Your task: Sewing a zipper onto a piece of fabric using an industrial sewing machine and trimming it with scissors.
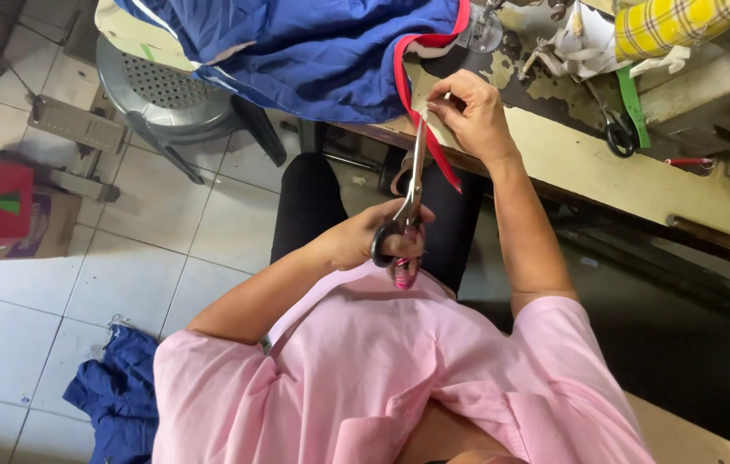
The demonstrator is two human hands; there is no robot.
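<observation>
Starting at the grip: my left hand (386,241) has its fingers curled through the dark loops of the scissors (414,180) in the middle of the frame, closed firmly on the handles. The blades point up the picture and look nearly pressed together, with the tips right by the fingers of my right hand (472,112). That hand is pinching the red strip (435,155) between thumb and fingertips, just above centre. I can't tell whether there's also a thread in the pinch.

The red strip runs along the edge of the blue cloth (313,51) at top centre, then hangs down off the table (605,176) past the blades.

What I reckon makes this go well:
- keep the strip taut with the pinch so it doesn't fold between the blades
- keep the tips clear of my right fingertips, they're really close
- cut with the blades square to the strip, and keep the blue cloth out of the bite
- a short snip near the tips, rather than a big chop, looks right here

Further out: a second pair of scissors (616,129) and a yellow checked roll (674,21) sit at upper right, a grey stool (158,86) is at upper left, and more blue fabric (116,395) lies on the floor at lower left.
</observation>
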